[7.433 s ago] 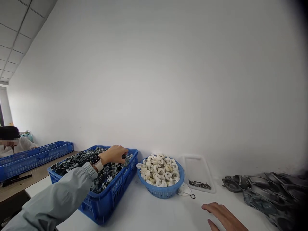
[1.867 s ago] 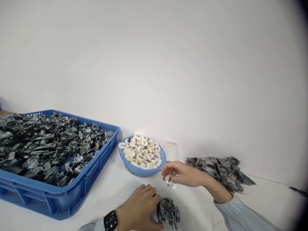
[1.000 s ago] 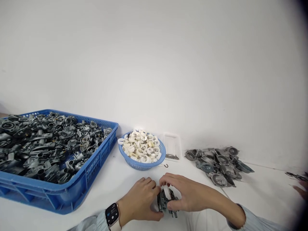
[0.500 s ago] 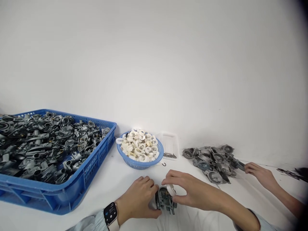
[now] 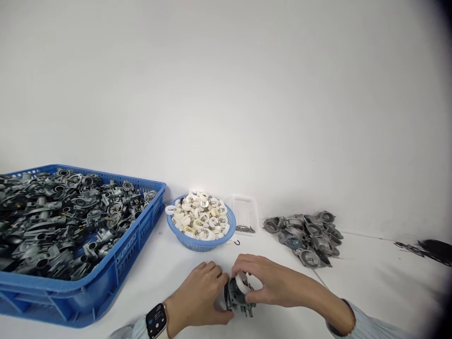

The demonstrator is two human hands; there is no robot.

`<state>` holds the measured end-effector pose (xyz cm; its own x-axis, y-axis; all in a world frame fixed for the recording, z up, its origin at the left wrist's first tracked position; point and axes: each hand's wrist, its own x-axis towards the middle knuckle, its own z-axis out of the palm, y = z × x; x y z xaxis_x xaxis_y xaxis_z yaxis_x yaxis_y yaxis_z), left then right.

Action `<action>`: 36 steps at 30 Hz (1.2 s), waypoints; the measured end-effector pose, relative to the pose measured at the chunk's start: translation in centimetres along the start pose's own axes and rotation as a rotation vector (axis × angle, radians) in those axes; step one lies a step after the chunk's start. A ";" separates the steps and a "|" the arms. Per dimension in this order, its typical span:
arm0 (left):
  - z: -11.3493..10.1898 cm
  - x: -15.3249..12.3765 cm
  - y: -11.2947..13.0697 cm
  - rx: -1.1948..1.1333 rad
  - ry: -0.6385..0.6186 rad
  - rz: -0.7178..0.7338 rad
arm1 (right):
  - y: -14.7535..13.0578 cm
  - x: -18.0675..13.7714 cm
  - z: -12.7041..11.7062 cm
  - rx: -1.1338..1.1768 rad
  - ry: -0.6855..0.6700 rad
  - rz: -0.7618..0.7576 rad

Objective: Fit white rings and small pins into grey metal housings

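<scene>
A grey metal carburetor body (image 5: 237, 296) rests on the white table in front of me, its round opening facing up. My left hand (image 5: 203, 296) is wrapped round its left side, with a smartwatch on the wrist. Between the thumb and fingers of my right hand (image 5: 264, 280) is a white plastic carburetor float (image 5: 242, 283), tilted against the opening of the body. Fingers hide part of both pieces, so I cannot tell how the float sits. Just beyond my hands stands a round blue basket (image 5: 201, 244) heaped with similar white floats.
A large blue crate (image 5: 120, 263) full of carburetor bodies stands at left. Behind the round basket lies a clear tray (image 5: 247, 212) with thin metal pins (image 5: 245, 229). Grey bowl-shaped castings (image 5: 310, 238) are piled at right, and black cords (image 5: 420, 252) lie farther right.
My right hand has brought the float left and onto the opening of the carburetor body. Another person's hand at the casting pile has left the view. The camera has shifted slightly.
</scene>
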<state>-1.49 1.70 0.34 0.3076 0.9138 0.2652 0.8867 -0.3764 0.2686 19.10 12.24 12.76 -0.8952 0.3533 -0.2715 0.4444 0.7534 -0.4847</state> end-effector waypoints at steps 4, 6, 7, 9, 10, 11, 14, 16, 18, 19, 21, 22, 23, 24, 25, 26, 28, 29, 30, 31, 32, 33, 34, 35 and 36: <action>-0.3 0.0 0.2 -0.002 -0.017 -0.004 | 0.1 0.2 -0.1 -0.013 -0.040 0.014; -0.3 -0.1 0.3 -0.008 -0.018 -0.011 | 0.1 0.4 0.0 0.003 -0.059 0.011; -0.3 -0.1 0.3 -0.011 -0.017 -0.013 | 0.1 0.5 0.1 0.012 -0.067 0.008; -0.2 -0.2 0.3 -0.015 -0.017 -0.013 | 0.2 0.6 0.3 0.033 -0.074 0.003; -0.1 -0.2 0.3 -0.016 -0.017 -0.012 | 0.2 0.6 0.3 0.043 -0.069 -0.003; -0.1 -0.3 0.2 -0.018 -0.015 -0.011 | 0.4 0.7 0.4 0.053 -0.056 -0.013; -0.1 -0.2 0.2 -0.024 -0.008 -0.012 | 0.9 0.7 0.9 0.065 0.010 -0.070; -0.1 -0.2 0.2 -0.022 -0.007 -0.014 | 1.3 0.8 1.4 0.053 0.048 -0.113; -0.1 -0.1 0.2 -0.018 -0.011 -0.015 | 1.5 0.9 1.9 0.021 0.080 -0.142; -0.2 -0.1 0.2 -0.017 -0.013 -0.016 | 1.5 0.9 2.2 0.002 0.094 -0.151; -0.2 -0.1 0.3 -0.020 -0.014 -0.020 | 1.4 0.7 2.3 -0.033 0.102 -0.149; -0.3 -0.1 0.3 -0.027 -0.012 -0.022 | 1.3 0.6 2.1 -0.040 0.088 -0.133; -0.3 -0.1 0.4 -0.043 -0.006 -0.025 | 1.2 0.3 1.8 -0.038 0.067 -0.106; -0.3 -0.2 0.5 -0.067 0.004 -0.030 | 1.3 0.1 1.1 -0.030 0.046 -0.072; -0.2 -0.2 0.5 -0.100 0.018 -0.035 | 1.5 -0.1 0.3 -0.021 0.036 -0.034; -0.2 -0.2 0.7 -0.140 0.036 -0.044 | 1.9 -0.3 -0.7 -0.018 0.042 0.004; -0.1 -0.2 0.9 -0.225 0.077 -0.068 | 3.5 -0.3 -3.1 -0.069 0.115 0.058; 0.0 -0.2 1.0 -0.262 0.096 -0.081 | 4.5 -0.1 -4.3 -0.130 0.173 0.077; 0.1 -0.2 1.1 -0.292 0.112 -0.091 | 5.8 0.3 -5.4 -0.203 0.215 0.099; 0.2 -0.2 1.2 -0.315 0.125 -0.098 | 7.0 0.8 -6.3 -0.277 0.245 0.126; 0.2 -0.2 1.2 -0.331 0.134 -0.101 | 8.3 1.4 -7.1 -0.341 0.246 0.172; 0.3 -0.1 1.3 -0.340 0.138 -0.103 | 9.6 2.2 -7.5 -0.362 0.241 0.199; 0.4 0.0 1.2 -0.346 0.136 -0.106 | 10.7 3.0 -7.8 -0.375 0.236 0.219; 0.5 0.1 1.2 -0.347 0.129 -0.112 | 11.7 4.0 -7.8 -0.389 0.232 0.236; 0.7 0.2 1.1 -0.346 0.120 -0.118 | 12.6 4.9 -7.6 -0.400 0.230 0.248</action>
<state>-0.26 1.60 0.07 0.1495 0.9373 0.3147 0.7384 -0.3176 0.5949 20.06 27.74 11.65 -0.7686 0.6271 -0.1265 0.6370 0.7684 -0.0613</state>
